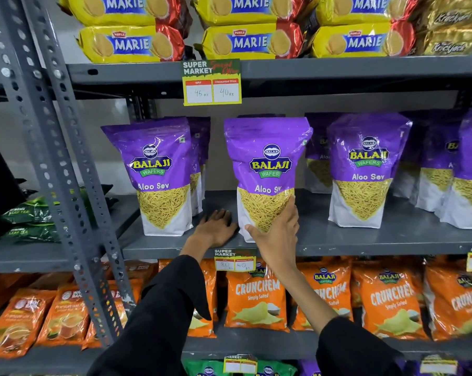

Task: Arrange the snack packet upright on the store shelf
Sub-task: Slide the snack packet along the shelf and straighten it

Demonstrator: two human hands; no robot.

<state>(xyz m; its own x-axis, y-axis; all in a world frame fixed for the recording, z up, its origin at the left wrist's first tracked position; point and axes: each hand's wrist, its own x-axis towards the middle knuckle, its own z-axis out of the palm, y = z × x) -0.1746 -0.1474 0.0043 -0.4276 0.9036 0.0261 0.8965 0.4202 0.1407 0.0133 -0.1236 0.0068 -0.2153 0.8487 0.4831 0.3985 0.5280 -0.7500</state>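
Purple snack packet stands upright, your right hand clamped on its lower front; left hand lies flat, fingers apart, beside it on the shelf. Next: release gently.

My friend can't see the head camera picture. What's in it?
A right hand holds a purple Aloo Sev packet upright on a grey shelf, the left hand flat beside it. More purple packets stand around.
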